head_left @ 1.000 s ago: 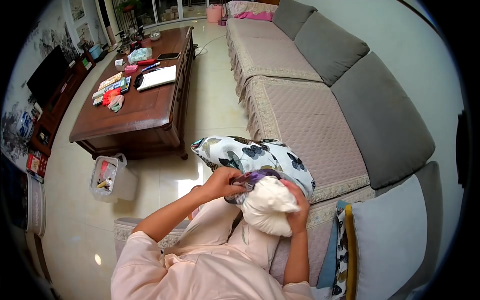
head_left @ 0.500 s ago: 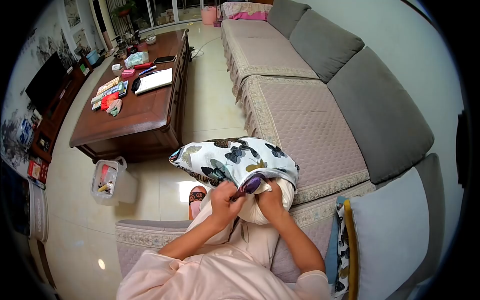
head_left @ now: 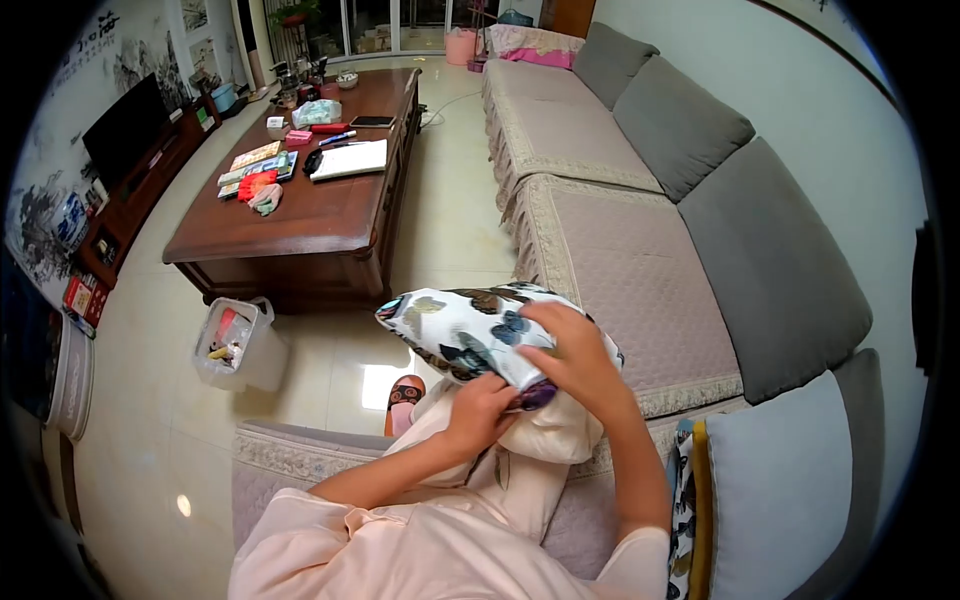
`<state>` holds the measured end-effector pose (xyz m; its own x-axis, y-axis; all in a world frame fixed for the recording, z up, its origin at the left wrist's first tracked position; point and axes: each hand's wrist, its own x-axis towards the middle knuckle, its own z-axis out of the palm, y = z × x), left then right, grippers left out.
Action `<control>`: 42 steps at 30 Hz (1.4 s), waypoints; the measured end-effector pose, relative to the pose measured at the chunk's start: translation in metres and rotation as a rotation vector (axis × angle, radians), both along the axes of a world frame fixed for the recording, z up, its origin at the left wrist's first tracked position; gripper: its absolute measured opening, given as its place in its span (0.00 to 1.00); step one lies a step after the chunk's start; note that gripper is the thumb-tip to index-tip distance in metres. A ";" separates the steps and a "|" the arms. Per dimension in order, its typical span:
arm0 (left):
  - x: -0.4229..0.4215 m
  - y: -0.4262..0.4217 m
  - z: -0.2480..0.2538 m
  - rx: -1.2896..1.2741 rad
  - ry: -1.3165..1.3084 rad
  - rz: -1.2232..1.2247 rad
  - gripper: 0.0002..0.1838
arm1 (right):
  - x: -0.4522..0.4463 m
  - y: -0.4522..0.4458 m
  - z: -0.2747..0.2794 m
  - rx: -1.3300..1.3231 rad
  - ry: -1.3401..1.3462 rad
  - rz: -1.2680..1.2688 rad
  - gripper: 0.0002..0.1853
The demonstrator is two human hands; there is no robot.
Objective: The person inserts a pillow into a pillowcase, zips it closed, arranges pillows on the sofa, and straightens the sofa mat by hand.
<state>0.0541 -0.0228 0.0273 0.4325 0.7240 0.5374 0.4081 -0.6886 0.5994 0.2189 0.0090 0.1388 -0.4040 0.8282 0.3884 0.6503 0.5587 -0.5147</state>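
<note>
A white cushion cover (head_left: pixel 445 325) printed with dark butterflies lies across my lap, partly pulled over a cream pillow insert (head_left: pixel 555 430). A purple patch (head_left: pixel 539 396) of the print shows at the cover's opening. My left hand (head_left: pixel 480 412) is closed on the edge of that opening, its fingertips partly hidden. Over the right part of the cover is my right hand (head_left: pixel 575 358), thumb and fingers apart, at or just above the fabric. The insert's far end is hidden inside the cover.
A wooden coffee table (head_left: pixel 290 230) with books and small items stands ahead left. Beside it on the floor is a clear plastic bin (head_left: pixel 255 355). The quilted sofa (head_left: pixel 630 280) runs along the right, with grey back cushions (head_left: pixel 775 260) and stacked pillows (head_left: pixel 780 490).
My right hand has come off the insert at the opening and moved up over the printed cover, fingers spreading. My left hand still grips the opening's edge. The view has shifted slightly.
</note>
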 end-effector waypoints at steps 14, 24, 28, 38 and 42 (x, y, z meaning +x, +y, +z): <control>0.001 0.011 0.004 0.256 -0.036 -0.068 0.05 | -0.058 0.125 -0.054 0.128 -0.034 -0.178 0.12; -0.026 0.001 -0.013 0.250 -0.157 -0.210 0.14 | 0.137 0.146 -0.049 0.057 0.219 -0.889 0.15; -0.029 0.018 -0.010 0.185 -0.109 -0.153 0.13 | 0.125 0.159 -0.048 0.021 0.212 -0.921 0.18; -0.038 0.027 -0.009 0.257 0.016 -0.241 0.13 | 0.139 0.146 -0.060 0.077 0.331 -0.859 0.19; -0.014 0.033 0.024 0.315 -0.194 -0.150 0.13 | 0.141 0.128 -0.046 0.190 0.325 -0.738 0.16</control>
